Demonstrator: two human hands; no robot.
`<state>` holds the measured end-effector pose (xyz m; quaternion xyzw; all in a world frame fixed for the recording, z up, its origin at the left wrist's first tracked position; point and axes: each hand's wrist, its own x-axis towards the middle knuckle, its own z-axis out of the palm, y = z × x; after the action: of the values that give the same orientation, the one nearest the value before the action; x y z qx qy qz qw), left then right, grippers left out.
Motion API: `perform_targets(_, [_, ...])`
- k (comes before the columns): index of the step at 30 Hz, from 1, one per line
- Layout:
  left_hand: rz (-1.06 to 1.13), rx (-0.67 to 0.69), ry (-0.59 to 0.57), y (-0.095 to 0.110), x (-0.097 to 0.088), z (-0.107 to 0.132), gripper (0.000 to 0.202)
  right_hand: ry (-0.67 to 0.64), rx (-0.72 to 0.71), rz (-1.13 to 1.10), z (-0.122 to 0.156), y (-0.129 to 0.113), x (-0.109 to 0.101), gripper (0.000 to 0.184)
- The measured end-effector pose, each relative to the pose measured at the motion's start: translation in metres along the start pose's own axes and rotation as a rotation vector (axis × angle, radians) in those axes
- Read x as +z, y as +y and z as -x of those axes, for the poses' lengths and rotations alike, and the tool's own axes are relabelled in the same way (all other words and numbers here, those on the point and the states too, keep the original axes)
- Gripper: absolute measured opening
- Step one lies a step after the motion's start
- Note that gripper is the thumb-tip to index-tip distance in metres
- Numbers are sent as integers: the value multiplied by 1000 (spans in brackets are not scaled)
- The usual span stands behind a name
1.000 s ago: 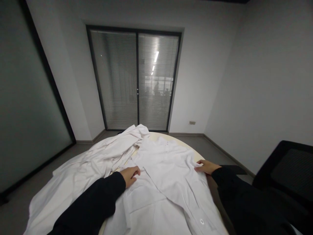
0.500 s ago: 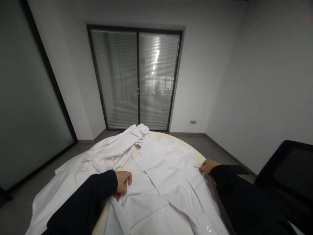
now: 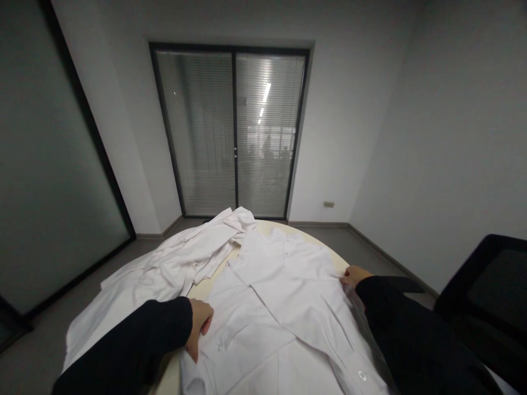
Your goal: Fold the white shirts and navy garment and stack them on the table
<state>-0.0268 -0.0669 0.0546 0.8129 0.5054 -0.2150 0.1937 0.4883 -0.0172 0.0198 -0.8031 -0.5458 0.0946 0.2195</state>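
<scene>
A white coat (image 3: 288, 291), buttoned like a lab coat, lies spread over the round table with creases and a sleeve laid diagonally across it. At its left edge, my left hand (image 3: 200, 323) is closed with the fingers curled down on the cloth; the fingertips are partly hidden. My right hand (image 3: 353, 275) pinches the coat's right edge near the table rim. A button (image 3: 362, 376) shows at the lower right. Left of the coat lies a second heap of white cloth (image 3: 164, 269), rumpled and hanging over the table's left side.
The pale round table (image 3: 325, 249) shows its rim at the far right and a strip between the two white pieces. A black mesh chair (image 3: 489, 280) stands to the right. Beyond are a glazed door with blinds (image 3: 234, 131), white walls and a frosted glass panel (image 3: 45, 164).
My left hand has moved slightly down and left along the coat's edge, and the cloth there has shifted. My right hand stays at the right edge. The view has turned slightly left.
</scene>
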Motion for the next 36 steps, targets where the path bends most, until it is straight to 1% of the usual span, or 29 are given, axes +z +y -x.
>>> perform_targets(2, [-24, -36, -84, -7, 0, 1, 50, -72, 10, 60, -1, 1, -1, 32])
perform_targets(4, [3, -72, -162, -13, -3, 3, 43, -131, 20, 114, -1, 2, -2, 31])
perform_targets(5, [29, -92, -193, -15, -6, 4, 40, -153, 24, 137, -2, 1, -3, 29])
perform_targets(6, [56, -101, -196, -15, -9, 6, 37, -171, 27, 158, -2, 1, -4, 28])
perform_targets(7, [77, -92, -163, -12, -12, 7, 36, -186, 29, 178, -2, 0, -4, 26])
perform_targets(8, [83, -56, -94, -7, -16, 8, 35, -199, 30, 197, -2, 0, -4, 25])
perform_targets(9, [75, 5, 8, 2, -19, 8, 36, -210, 31, 215, -1, -1, -4, 24])
perform_targets(11, [22, 175, 222, 24, -25, 6, 35, -223, 29, 247, 0, -3, -3, 24])
perform_targets(12, [-7, 258, 303, 37, -26, 2, 33, -227, 27, 261, 1, -3, -3, 24])
perform_targets(15, [-55, 509, 454, 69, -20, -18, 38, -228, 16, 301, 5, -5, -3, 19])
perform_targets(17, [-83, 608, 533, 80, -11, -37, 44, -216, 16, 326, 7, -6, -6, 21])
perform_targets(19, [-96, 680, 587, 82, 1, -55, 46, -195, 24, 351, 10, -7, -9, 31])
perform_targets(21, [-80, 754, 636, 79, 12, -70, 45, -187, 7, 367, 14, -12, -14, 38])
perform_targets(23, [-36, 830, 689, 75, 19, -78, 43, -191, -31, 375, 20, -21, -18, 40])
perform_targets(25, [14, 899, 728, 72, 24, -81, 40, -212, -79, 366, 28, -34, -20, 43])
perform_targets(27, [46, 956, 741, 71, 25, -82, 37, -279, -153, 324, 38, -49, -19, 49])
perform_targets(29, [61, 997, 742, 73, 26, -81, 34, -409, -243, 277, 49, -63, -17, 53])
perform_targets(31, [63, 1021, 740, 75, 27, -81, 33, -524, -290, 274, 59, -73, -13, 48])
perform_targets(33, [59, 1030, 738, 77, 28, -81, 33, -607, -305, 278, 64, -78, -9, 35])
perform_targets(35, [51, 1015, 742, 76, 31, -82, 35, -682, -303, 225, 66, -79, -7, 24])
perform_targets(36, [45, 982, 758, 75, 31, -84, 35, -717, -283, 180, 65, -78, -6, 22])
